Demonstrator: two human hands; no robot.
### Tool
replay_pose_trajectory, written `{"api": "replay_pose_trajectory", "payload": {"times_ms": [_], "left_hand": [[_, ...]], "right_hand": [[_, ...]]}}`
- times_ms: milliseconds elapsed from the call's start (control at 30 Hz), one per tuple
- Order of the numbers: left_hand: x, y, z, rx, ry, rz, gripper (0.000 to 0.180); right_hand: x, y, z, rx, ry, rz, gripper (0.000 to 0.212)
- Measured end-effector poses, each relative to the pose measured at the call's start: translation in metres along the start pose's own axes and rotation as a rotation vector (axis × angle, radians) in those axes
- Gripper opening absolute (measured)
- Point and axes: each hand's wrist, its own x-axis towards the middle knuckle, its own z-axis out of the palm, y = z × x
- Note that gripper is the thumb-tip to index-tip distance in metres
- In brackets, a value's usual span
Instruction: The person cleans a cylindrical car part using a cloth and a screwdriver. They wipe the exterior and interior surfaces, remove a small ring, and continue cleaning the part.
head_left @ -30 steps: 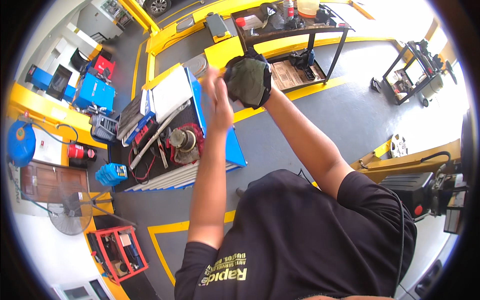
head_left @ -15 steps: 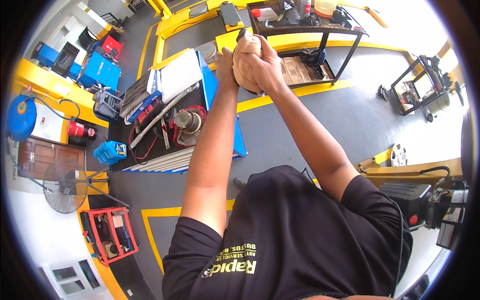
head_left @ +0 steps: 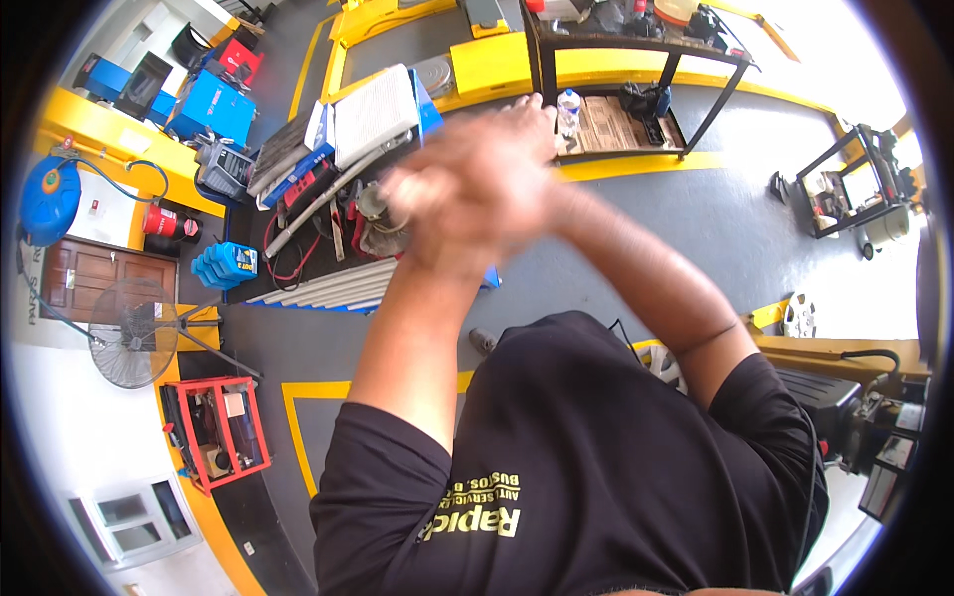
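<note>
By the cart [head_left: 328, 285] — blurred hands [head_left: 472, 189] now hide more of the metal part [head_left: 371, 206] — grip, I cannot tell.

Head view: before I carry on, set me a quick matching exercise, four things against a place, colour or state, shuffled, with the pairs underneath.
Things:
1. Hands
2. Clear bottle
3. Hose reel
4. Small open cart

Matches:
A. Round and mostly blue
B. Red-framed
C. Overlapping, blurred
D. Standing on the lower shelf of the dark bench

Pairs: 1-C, 2-D, 3-A, 4-B
</note>
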Motion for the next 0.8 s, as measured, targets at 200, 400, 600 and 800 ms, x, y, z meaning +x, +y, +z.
{"api": "replay_pose_trajectory", "payload": {"times_ms": [200,400,600,800], "left_hand": [[0.027,0.000,0.024,0.081,-0.517,0.163,0.040],[0.012,0.002,0.025,0.040,-0.438,0.096,0.044],[0.066,-0.025,0.048,-0.411,-0.415,-0.237,0.046],[0.111,-0.052,0.033,-0.434,-0.298,-0.456,0.043]], "right_hand": [[-0.013,-0.026,0.053,0.066,0.202,-0.175,0.024],[-0.011,0.052,-0.003,-0.001,0.001,0.253,0.022],[-0.015,-0.041,0.040,0.260,0.302,-0.238,0.034],[-0.012,0.023,0.037,-0.082,0.333,-0.198,0.032]]}}
